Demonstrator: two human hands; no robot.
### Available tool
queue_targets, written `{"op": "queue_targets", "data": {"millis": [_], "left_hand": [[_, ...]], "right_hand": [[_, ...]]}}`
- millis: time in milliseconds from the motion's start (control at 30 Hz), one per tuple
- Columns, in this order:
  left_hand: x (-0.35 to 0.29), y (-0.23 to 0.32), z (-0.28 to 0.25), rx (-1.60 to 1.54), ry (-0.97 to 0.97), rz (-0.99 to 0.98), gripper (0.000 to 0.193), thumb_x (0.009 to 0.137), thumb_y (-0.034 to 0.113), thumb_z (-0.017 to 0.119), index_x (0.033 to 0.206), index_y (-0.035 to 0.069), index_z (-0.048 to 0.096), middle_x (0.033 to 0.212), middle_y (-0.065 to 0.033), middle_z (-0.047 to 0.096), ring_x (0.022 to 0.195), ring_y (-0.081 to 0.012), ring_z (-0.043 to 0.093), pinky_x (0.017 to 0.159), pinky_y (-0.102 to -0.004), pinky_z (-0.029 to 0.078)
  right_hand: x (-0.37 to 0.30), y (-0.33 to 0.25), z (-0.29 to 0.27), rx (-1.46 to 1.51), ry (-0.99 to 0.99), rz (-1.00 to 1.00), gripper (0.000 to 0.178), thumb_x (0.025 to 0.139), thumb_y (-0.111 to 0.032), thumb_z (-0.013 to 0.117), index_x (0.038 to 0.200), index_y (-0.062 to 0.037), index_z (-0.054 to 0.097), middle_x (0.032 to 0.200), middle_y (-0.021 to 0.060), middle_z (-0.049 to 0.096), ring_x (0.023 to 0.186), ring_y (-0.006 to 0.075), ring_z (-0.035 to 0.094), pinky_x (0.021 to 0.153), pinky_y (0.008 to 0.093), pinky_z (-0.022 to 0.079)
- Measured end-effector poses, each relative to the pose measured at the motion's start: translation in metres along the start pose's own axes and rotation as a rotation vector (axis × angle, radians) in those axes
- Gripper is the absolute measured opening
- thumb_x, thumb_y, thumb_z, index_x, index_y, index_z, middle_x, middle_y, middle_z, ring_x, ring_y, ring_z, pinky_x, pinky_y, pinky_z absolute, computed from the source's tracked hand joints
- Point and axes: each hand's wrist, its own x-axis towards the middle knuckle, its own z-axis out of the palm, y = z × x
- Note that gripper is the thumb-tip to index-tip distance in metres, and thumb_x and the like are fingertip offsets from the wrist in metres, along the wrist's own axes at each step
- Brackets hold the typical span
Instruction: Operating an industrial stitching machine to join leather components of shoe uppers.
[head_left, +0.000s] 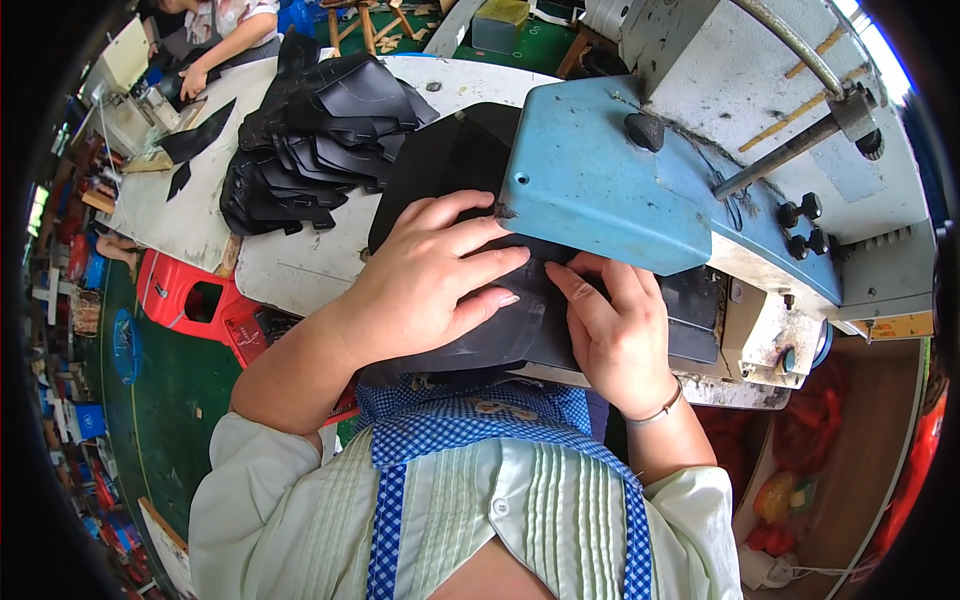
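A wide black leather-like piece [480,335] lies under the blue head [610,170] of an industrial machine and hangs over the table's front edge. On it rests my left hand [430,275], palm down, fingers spread, their tips beside the corner of the blue head. My right hand [620,330], with a bracelet at the wrist, has bent fingers bunched on the same piece; some fingertips are hidden under the machine head. The two hands' nearest fingertips are a short gap apart. The machine's working point is hidden beneath the blue cover.
Behind my left hand a pile of cut black pieces [320,140] covers part of the white table [275,270]. A red plastic stool [180,295] stands at left. Another person's hand [193,80] is at the far table. Knobs and a metal rod [775,155] stick out at right.
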Motion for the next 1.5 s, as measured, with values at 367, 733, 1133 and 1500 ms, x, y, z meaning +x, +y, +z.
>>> {"op": "queue_targets", "data": {"millis": [367,733,1133,1500], "left_hand": [[0.002,0.004,0.017,-0.105,0.073,-0.009,0.03,0.082,0.021,0.078,0.109,0.008,0.074,0.124,-0.0088,0.065,0.128,-0.0341,0.053,0.104,-0.0482,0.042],[0.009,-0.003,0.021,-0.078,0.068,0.014,0.032,0.085,0.026,0.077,0.109,0.006,0.073,0.125,-0.0091,0.064,0.133,-0.0344,0.051,0.108,-0.0572,0.04],[0.016,-0.014,0.019,-0.07,0.041,0.011,0.046,0.084,0.039,0.079,0.117,0.008,0.07,0.128,-0.0115,0.064,0.137,-0.0393,0.048,0.111,-0.0694,0.034],[0.026,-0.025,0.018,-0.072,0.069,-0.035,0.041,0.082,0.039,0.081,0.11,0.01,0.075,0.132,-0.0096,0.062,0.137,-0.037,0.05,0.108,-0.0696,0.037]], "right_hand": [[0.003,-0.002,-0.001,-0.006,0.037,0.028,0.026,0.076,0.001,0.074,0.102,-0.0025,0.076,0.095,0.0111,0.063,0.088,0.0298,0.061,0.076,0.0414,0.052],[0.003,-0.004,0.0,-0.045,0.012,0.041,0.034,0.073,0.003,0.072,0.107,-0.0012,0.076,0.102,0.0112,0.063,0.091,0.0292,0.062,0.083,0.0424,0.052],[0.004,0.0,0.001,-0.068,-0.003,0.029,0.049,0.07,0.008,0.066,0.116,-0.0054,0.075,0.101,0.0122,0.065,0.091,0.03,0.064,0.081,0.0402,0.052],[0.003,-0.001,-0.001,-0.04,-0.011,0.052,0.05,0.071,0.008,0.066,0.118,-0.0053,0.074,0.103,0.0123,0.066,0.093,0.0308,0.064,0.082,0.0408,0.052]]}}
